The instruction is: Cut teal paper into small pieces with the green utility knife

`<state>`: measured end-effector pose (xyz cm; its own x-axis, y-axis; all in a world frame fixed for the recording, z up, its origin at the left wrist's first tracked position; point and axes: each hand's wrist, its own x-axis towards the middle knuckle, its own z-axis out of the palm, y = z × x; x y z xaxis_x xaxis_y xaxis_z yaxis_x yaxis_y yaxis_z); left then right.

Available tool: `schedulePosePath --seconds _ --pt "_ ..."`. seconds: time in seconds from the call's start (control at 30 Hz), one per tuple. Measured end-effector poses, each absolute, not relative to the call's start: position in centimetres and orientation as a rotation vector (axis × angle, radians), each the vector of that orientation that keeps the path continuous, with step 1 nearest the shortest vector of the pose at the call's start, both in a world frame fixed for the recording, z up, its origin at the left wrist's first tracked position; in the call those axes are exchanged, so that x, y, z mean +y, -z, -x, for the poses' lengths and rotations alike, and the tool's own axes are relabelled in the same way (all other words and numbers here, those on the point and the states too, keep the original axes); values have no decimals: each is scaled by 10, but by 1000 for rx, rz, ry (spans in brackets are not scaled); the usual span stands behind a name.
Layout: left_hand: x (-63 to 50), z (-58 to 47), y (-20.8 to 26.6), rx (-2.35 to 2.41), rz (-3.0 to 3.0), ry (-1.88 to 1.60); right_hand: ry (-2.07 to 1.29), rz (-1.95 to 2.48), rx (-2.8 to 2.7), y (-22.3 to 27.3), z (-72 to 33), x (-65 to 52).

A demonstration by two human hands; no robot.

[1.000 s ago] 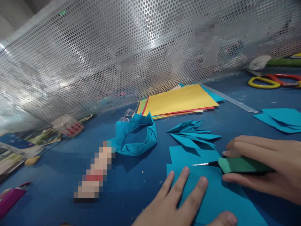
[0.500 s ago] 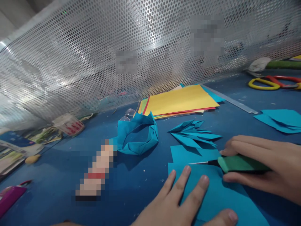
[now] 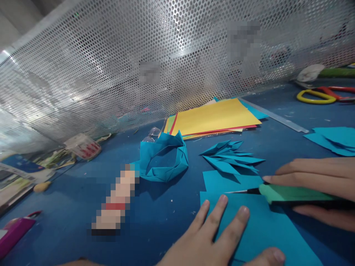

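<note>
Tabletop (image 3: 69, 195) blue, perforated metal screen (image 3: 111, 74) behind. Left hand (image 3: 213, 236) flat, fingers spread on teal sheet (image 3: 263, 229); right hand (image 3: 318, 188) gripping green knife (image 3: 291, 194).

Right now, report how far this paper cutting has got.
Done: a folded blue ring and a pile of pointed pieces lie finished. In hand: the left hand pins a blue sheet while the right hand holds a green knife over it. Left: this sheet, plus the coloured stack.
</note>
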<state>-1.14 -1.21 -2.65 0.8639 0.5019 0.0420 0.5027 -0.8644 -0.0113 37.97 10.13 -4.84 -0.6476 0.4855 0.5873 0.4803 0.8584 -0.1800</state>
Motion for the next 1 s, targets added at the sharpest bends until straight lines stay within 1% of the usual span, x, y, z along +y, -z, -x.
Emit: schedulePosePath --seconds 0.2,0.43,0.5,0.6,0.67,0.83,1.0 --pt "-13 14 35 -749 2948 102 -10 870 -2186 52 -347 88" --pt "-13 14 34 -807 2968 59 0 826 -2207 64 -350 87" --pt "-12 16 35 -801 2963 53 64 738 -2315 66 -359 89" --pt "-11 15 35 -741 2956 86 287 612 -2534 67 -372 95" --pt "-12 12 33 -748 2966 96 402 609 -2587 65 -378 98" --pt "-17 8 35 -889 2965 75 422 595 -2566 65 -374 91" --pt "-14 10 39 -890 3023 19 426 590 -2522 68 -354 85"
